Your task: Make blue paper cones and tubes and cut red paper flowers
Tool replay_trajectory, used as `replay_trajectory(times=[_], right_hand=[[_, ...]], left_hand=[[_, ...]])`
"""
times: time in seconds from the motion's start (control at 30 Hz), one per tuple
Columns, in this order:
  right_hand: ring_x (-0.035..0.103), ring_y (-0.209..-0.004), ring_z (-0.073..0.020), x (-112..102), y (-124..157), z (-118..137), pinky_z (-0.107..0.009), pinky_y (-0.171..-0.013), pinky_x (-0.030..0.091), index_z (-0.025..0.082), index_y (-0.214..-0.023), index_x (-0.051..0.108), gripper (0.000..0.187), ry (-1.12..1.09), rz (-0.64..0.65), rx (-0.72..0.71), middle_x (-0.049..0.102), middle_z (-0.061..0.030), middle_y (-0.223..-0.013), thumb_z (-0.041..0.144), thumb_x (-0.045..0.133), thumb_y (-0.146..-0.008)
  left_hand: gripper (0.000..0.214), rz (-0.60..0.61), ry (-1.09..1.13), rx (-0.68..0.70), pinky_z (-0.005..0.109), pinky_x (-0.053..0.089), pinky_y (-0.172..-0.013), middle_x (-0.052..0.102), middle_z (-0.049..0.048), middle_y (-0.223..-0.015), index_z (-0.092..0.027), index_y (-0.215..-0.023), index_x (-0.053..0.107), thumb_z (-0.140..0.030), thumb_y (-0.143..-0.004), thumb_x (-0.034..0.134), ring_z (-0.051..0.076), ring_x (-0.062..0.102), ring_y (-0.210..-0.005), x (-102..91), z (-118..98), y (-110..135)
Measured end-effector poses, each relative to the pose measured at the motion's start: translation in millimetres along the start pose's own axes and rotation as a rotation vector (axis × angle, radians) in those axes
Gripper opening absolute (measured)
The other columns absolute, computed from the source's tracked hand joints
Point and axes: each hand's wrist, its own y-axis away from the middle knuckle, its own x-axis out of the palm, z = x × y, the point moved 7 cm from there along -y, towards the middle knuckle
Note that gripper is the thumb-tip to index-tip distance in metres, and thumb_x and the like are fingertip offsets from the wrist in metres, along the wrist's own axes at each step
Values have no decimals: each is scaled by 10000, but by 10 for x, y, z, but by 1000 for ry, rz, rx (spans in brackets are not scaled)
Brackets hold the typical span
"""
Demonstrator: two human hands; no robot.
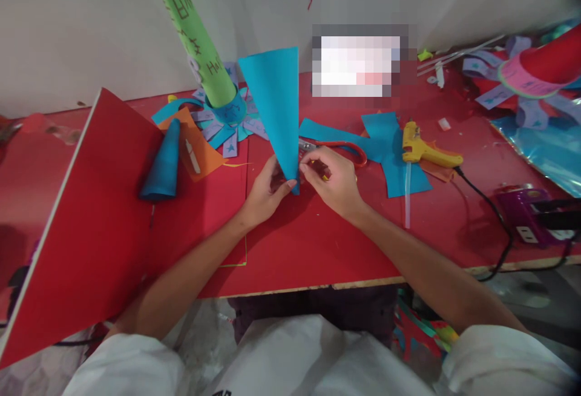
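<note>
A blue paper cone stands point down over the red table, its wide end up. Near the tip my left hand pinches it, the thumb lying across the paper. My right hand is closed beside the cone's right edge, thumb and forefinger pressed together; whether they grip the paper edge or something small I cannot make out. Behind the right hand lie scissors with red handles, partly covered by it. A second blue paper cone stands to the left, point up.
A yellow glue gun rests at the right on blue paper pieces, its cord running to a purple power strip. A green paper tube rises behind. Left stands a red board. A red tube with paper loops sits far right.
</note>
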Motion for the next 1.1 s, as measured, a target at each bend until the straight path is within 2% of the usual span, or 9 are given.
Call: replay_trajectory(times=[0.2,0.27,0.37,0.5,0.63,0.77,0.97,1.1], right_hand=[[717,-868,-215,16,-4,-1,-360,-767,568,243,-958,680,199,-28,24,7,782,-55,-971,428,674,-1031],[711,-849,-208,31,2,11,-350,-744,561,242,-953,672,205,-27,32,7,776,-50,-957,432,675,-1031],[685,-785,-191,73,22,17,-329,-684,539,246,-932,656,191,-17,54,13,756,-33,-902,408,662,-1034],[683,-811,-196,109,49,16,-333,-694,539,251,-918,650,181,-11,68,16,754,-36,-910,390,652,-1034],[685,-821,-199,115,60,-3,-337,-704,544,248,-934,651,198,-40,56,59,750,-40,-923,422,664,-1028],[680,-793,-192,153,75,-34,-334,-703,537,240,-941,649,198,-92,36,92,738,-38,-894,416,646,-1034],[672,-815,-187,228,106,-66,-341,-738,538,234,-965,647,208,-109,45,119,754,-48,-957,434,652,-1019],[673,-826,-192,218,100,-42,-344,-736,533,237,-958,641,208,-133,52,138,748,-47,-959,435,661,-1019]], left_hand=[[483,33,3,-1,284,617,-895,718,104,-1277,-230,-1465,539,-433,-1050,678,194,729,-1103,25,-36,-5],[424,14,15,14,263,612,-846,719,89,-1214,-229,-1423,565,-449,-1069,644,171,725,-1019,19,-77,-13],[329,-41,-6,17,238,586,-752,698,52,-1032,-211,-1259,626,-492,-1093,586,132,680,-843,-8,-126,-24],[376,-121,-42,-31,234,569,-687,654,29,-898,-205,-1120,622,-575,-1056,619,131,651,-778,-48,-127,-29],[410,-98,23,-82,209,510,-565,640,7,-824,-215,-1087,560,-618,-1043,617,105,619,-645,-23,-104,-26],[415,-65,83,-160,203,517,-529,617,-26,-790,-230,-1083,492,-634,-1056,579,97,629,-602,13,-70,-6],[445,-96,146,-148,177,424,-421,502,-74,-778,-240,-1105,475,-654,-1027,617,47,486,-489,20,-48,4],[450,-103,143,-141,164,408,-408,477,-89,-745,-243,-1042,453,-650,-1015,642,40,480,-476,24,-34,2]])
